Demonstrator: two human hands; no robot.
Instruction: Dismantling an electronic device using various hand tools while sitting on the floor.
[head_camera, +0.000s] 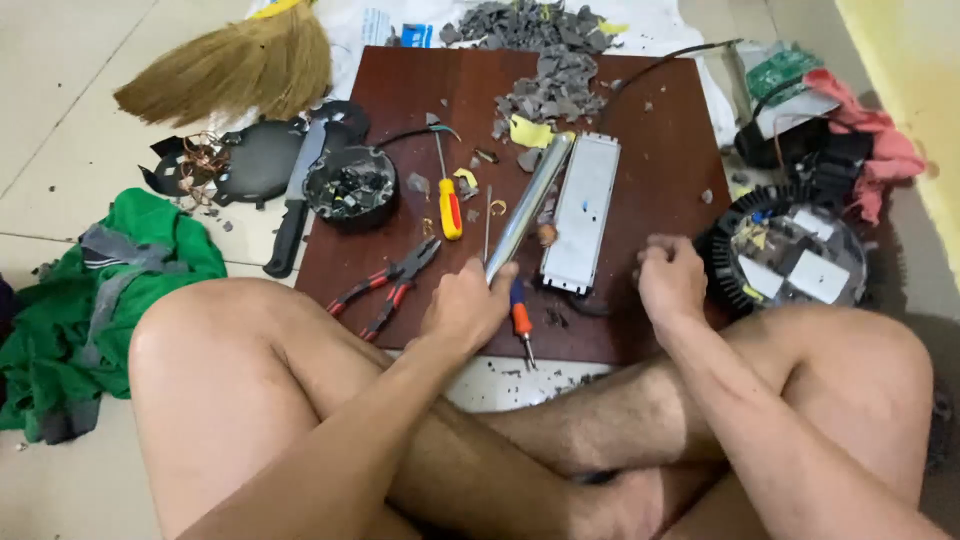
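Head view: left hand (466, 305) grips metal tube (528, 205)

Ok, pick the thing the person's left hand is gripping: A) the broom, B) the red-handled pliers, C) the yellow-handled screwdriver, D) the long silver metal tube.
D: the left hand closes around the lower end of the long silver metal tube, which slants up across the brown board; the pliers, yellow-handled screwdriver and broom lie untouched.

broom (240, 60) handle cut off, metal tube (528, 205) end hidden in fist
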